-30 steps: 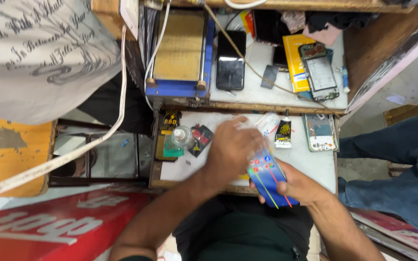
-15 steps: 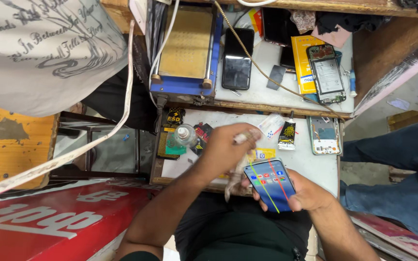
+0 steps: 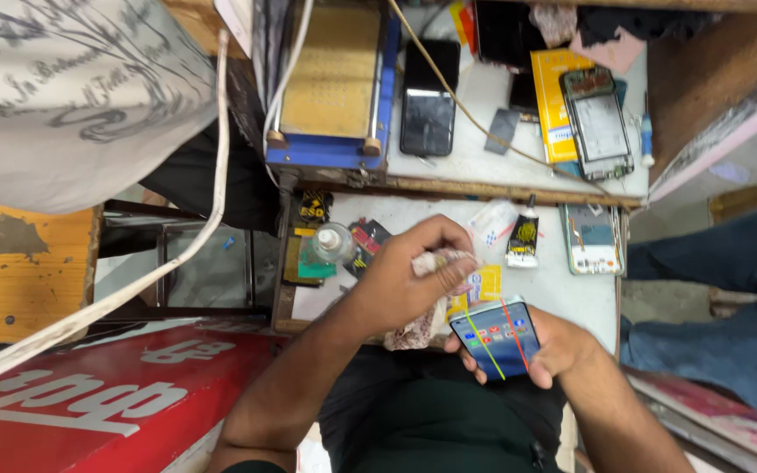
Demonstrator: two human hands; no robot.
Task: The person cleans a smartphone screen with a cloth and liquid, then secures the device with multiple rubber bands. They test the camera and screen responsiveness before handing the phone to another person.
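Lit blue smartphone screen (image 3: 494, 337) with coloured lines, near bench edge; yellow rectangular packet (image 3: 555, 103) upper shelf; small black-yellow sachet (image 3: 524, 242) centre bench; red sign (image 3: 124, 398) lower left.

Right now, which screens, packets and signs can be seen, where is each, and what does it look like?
Lit phone: in the right hand, blue screen, coloured lines across it.
Dark phone: upper shelf, black rectangle, screen off.
Opened phone: upper shelf right, pale inside.
Yellow packet: beneath it, flat.
Black tube: lower shelf, yellow label.
Red sign: lower left, white lettering.
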